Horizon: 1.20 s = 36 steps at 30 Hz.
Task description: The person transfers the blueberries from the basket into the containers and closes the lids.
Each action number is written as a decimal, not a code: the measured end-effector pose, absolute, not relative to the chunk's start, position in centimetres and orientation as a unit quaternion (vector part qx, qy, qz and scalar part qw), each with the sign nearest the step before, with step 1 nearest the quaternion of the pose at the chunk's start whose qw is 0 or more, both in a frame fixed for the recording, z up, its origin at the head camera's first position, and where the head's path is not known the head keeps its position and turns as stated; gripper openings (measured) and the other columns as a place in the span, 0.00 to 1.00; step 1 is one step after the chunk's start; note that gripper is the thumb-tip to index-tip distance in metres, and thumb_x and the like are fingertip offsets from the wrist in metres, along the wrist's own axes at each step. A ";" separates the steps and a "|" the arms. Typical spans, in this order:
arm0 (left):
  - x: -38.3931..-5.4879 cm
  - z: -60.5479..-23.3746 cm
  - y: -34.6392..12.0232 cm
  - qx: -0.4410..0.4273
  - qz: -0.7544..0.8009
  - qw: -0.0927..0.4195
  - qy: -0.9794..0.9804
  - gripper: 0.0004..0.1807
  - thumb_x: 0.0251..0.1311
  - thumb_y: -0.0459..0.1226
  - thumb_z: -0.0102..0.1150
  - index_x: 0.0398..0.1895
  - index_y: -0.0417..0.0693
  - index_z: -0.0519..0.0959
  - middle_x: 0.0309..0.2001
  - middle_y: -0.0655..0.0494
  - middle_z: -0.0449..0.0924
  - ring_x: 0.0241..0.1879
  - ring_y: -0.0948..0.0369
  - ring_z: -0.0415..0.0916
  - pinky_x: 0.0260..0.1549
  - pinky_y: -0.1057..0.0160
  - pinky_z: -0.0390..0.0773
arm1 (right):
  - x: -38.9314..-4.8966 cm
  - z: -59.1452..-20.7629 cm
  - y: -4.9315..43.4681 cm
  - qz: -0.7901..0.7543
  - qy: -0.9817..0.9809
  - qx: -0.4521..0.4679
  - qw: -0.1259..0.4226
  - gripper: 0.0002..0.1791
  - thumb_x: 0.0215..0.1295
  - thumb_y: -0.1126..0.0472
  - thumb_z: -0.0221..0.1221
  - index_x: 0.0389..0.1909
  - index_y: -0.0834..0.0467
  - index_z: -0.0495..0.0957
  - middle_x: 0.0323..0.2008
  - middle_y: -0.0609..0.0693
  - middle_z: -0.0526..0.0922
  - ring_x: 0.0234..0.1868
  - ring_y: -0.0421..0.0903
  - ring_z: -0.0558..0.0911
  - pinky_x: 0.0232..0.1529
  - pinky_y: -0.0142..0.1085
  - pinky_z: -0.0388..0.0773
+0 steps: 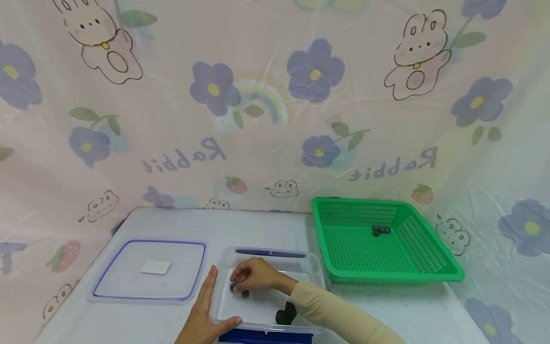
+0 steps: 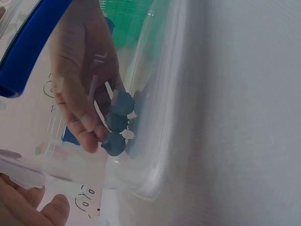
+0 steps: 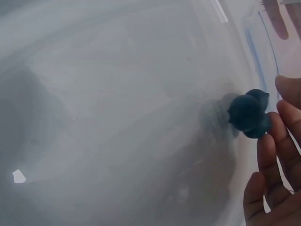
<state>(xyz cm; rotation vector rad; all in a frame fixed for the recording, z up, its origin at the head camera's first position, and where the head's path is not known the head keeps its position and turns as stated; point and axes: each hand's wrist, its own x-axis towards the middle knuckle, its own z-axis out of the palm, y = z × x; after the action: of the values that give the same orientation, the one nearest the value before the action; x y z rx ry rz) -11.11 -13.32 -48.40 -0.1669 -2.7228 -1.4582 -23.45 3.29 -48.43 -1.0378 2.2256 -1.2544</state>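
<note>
Inside the clear plastic box (image 1: 296,276) lies a small cluster of dark blueberries (image 1: 245,293), near its left side. My right hand (image 1: 259,274) reaches in over them, its fingertips right at the berries. In the right wrist view the fingers (image 3: 267,153) lie beside the blueberries (image 3: 247,113), with the thumb and fingers apart. Three blueberries (image 2: 115,122) show through the box wall in the left wrist view. My left hand (image 1: 204,310) rests against the box's left side, fingers straight along the wall and thumb at the front edge.
A green plastic basket (image 1: 395,276) with several blueberries (image 1: 381,230) in it stands to the right of the box. On the left lies a clear lid with a blue seal (image 1: 148,299), bearing a white label (image 1: 156,267). A printed rabbit curtain (image 1: 266,143) hangs behind the table.
</note>
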 end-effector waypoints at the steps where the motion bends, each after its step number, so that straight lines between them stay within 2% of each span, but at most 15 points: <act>1: -11.1 -48.4 -13.3 -0.053 -0.471 0.023 -0.880 0.61 0.37 0.54 0.68 0.69 0.53 0.37 0.69 0.49 0.35 0.64 0.46 0.40 0.53 0.38 0.50 | -23.4 -48.3 3.3 -0.448 0.790 -0.370 0.194 0.10 0.46 0.63 0.67 0.31 0.58 0.80 0.25 0.40 0.80 0.24 0.35 0.77 0.26 0.27 0.75; 5: -11.1 -48.4 -13.4 -0.057 -0.470 0.028 -0.881 0.61 0.37 0.54 0.68 0.70 0.54 0.37 0.69 0.49 0.36 0.64 0.46 0.40 0.53 0.37 0.50 | -23.3 -47.6 3.3 -0.448 0.791 -0.370 0.193 0.11 0.47 0.62 0.66 0.33 0.59 0.80 0.26 0.41 0.80 0.25 0.35 0.76 0.27 0.27 0.74; 12: -10.9 -48.4 -13.6 -0.068 -0.466 0.055 -0.880 0.61 0.36 0.53 0.69 0.70 0.54 0.38 0.69 0.52 0.37 0.64 0.48 0.41 0.54 0.38 0.51 | -23.4 -46.5 3.4 -0.441 0.789 -0.390 0.177 0.13 0.49 0.59 0.65 0.37 0.58 0.80 0.34 0.46 0.81 0.31 0.34 0.76 0.32 0.27 0.74; 18: -11.0 -48.1 -13.6 -0.054 -0.469 0.030 -0.881 0.61 0.38 0.54 0.68 0.69 0.58 0.36 0.69 0.49 0.35 0.64 0.43 0.40 0.50 0.35 0.51 | -23.3 -45.0 3.3 -0.462 0.773 -0.406 0.156 0.13 0.51 0.60 0.64 0.38 0.59 0.79 0.37 0.49 0.81 0.34 0.35 0.76 0.33 0.29 0.75; 22: -11.0 -47.9 -13.4 -0.045 -0.471 0.012 -0.881 0.60 0.39 0.54 0.67 0.69 0.59 0.35 0.69 0.48 0.33 0.64 0.42 0.39 0.48 0.34 0.51 | -23.1 -44.0 3.4 -0.463 0.770 -0.416 0.140 0.11 0.52 0.59 0.63 0.38 0.55 0.79 0.36 0.44 0.80 0.34 0.36 0.77 0.32 0.30 0.75; 25: -11.0 -47.8 -13.3 -0.040 -0.474 0.009 -0.880 0.61 0.38 0.54 0.68 0.69 0.57 0.36 0.69 0.48 0.34 0.64 0.42 0.39 0.49 0.34 0.51 | -23.0 -43.0 3.6 -0.455 0.776 -0.418 0.128 0.10 0.52 0.56 0.63 0.37 0.50 0.79 0.35 0.38 0.79 0.35 0.37 0.77 0.33 0.30 0.74; 29: -11.0 -47.7 -13.2 -0.030 -0.470 0.000 -0.882 0.61 0.38 0.55 0.67 0.69 0.59 0.35 0.69 0.48 0.33 0.63 0.41 0.39 0.48 0.34 0.52 | -22.7 -41.7 4.2 -0.442 0.782 -0.427 0.101 0.10 0.53 0.52 0.62 0.37 0.46 0.78 0.35 0.36 0.79 0.37 0.40 0.77 0.35 0.32 0.72; 36: -10.9 -48.0 -13.1 -0.041 -0.489 0.011 -0.871 0.60 0.39 0.52 0.68 0.69 0.60 0.35 0.69 0.48 0.33 0.61 0.42 0.47 0.46 0.37 0.60 | -22.2 -40.0 5.4 -0.411 0.778 -0.474 0.032 0.11 0.55 0.56 0.61 0.39 0.48 0.75 0.35 0.37 0.77 0.37 0.31 0.74 0.39 0.26 0.72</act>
<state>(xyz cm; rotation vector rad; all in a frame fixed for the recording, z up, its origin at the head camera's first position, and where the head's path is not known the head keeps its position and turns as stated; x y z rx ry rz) -10.94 -13.14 -48.02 -0.1275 -2.7175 -1.5264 -22.25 5.44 -40.04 -1.4593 2.3977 -1.2645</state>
